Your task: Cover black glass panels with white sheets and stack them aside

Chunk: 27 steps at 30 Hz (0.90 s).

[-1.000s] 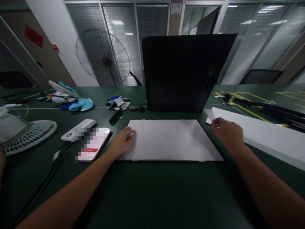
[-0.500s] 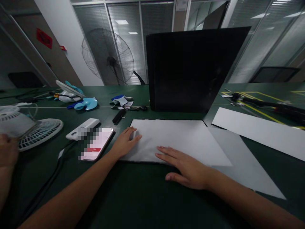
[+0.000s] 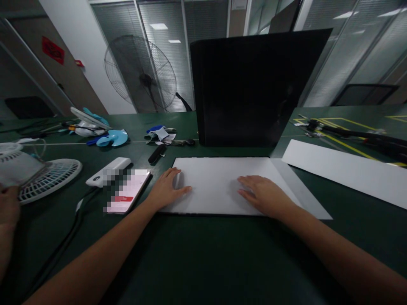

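A white sheet (image 3: 219, 180) lies flat over a thin dark-edged panel on the green table (image 3: 197, 254). My left hand (image 3: 167, 190) rests open on the sheet's left edge, thumb spread. My right hand (image 3: 265, 195) lies flat and open on the sheet's right half, fingers pointing left. The sheet overhangs the panel to the right as a grey corner (image 3: 305, 199).
A tall black panel (image 3: 251, 89) stands upright behind the sheet. A long white strip (image 3: 346, 169) lies at right. A phone (image 3: 129, 190), a white power bank (image 3: 106, 171), a fan grille (image 3: 47, 176) and blue fan parts (image 3: 111, 139) sit at left. Another person's hand (image 3: 8, 207) shows at the left edge.
My right hand went from the sheet's far right corner to the near edge, then up onto the sheet's right half. The sheet now lies more squarely. My left hand stayed.
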Available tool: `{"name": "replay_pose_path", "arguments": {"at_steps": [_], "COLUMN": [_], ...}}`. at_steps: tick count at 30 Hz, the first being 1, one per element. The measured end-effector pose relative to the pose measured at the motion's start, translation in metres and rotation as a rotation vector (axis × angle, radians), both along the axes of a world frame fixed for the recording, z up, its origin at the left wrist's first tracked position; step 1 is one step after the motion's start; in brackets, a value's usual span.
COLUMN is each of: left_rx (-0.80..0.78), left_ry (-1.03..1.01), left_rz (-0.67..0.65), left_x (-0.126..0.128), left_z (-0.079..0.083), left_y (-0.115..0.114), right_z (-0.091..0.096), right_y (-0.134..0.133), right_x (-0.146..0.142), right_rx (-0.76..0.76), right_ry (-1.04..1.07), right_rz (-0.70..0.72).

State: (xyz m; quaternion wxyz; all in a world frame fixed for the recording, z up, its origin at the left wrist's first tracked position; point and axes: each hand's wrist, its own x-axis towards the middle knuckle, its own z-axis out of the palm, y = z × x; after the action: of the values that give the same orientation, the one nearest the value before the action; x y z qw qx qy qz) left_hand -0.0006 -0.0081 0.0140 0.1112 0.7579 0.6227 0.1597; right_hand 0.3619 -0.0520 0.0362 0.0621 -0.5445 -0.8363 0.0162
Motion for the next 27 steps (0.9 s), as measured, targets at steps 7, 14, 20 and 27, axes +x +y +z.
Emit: {"name": "replay_pose_path", "arguments": {"at_steps": [7,14,20,27], "left_rx": [0.054,0.055,0.086,0.082], "left_ry": [-0.027,-0.051,0.011,0.016], "left_rz": [-0.022,-0.053,-0.083,-0.068], "left_x": [-0.003,-0.009,-0.008,-0.004], "left_z": [-0.006,-0.016,-0.017,-0.005], "left_y": [0.004,0.011,0.010,0.004], "right_z": [-0.012,-0.021,-0.035,-0.008], "right_y": [0.022,0.057,0.057,0.046], "right_x": [0.027,0.165,0.194,0.168], "right_rx": [0.062,0.213,0.106,0.199], "right_ry": [0.141,0.082,0.038,-0.025], "right_rz": [0.089,-0.542,-0.766,-0.857]}}
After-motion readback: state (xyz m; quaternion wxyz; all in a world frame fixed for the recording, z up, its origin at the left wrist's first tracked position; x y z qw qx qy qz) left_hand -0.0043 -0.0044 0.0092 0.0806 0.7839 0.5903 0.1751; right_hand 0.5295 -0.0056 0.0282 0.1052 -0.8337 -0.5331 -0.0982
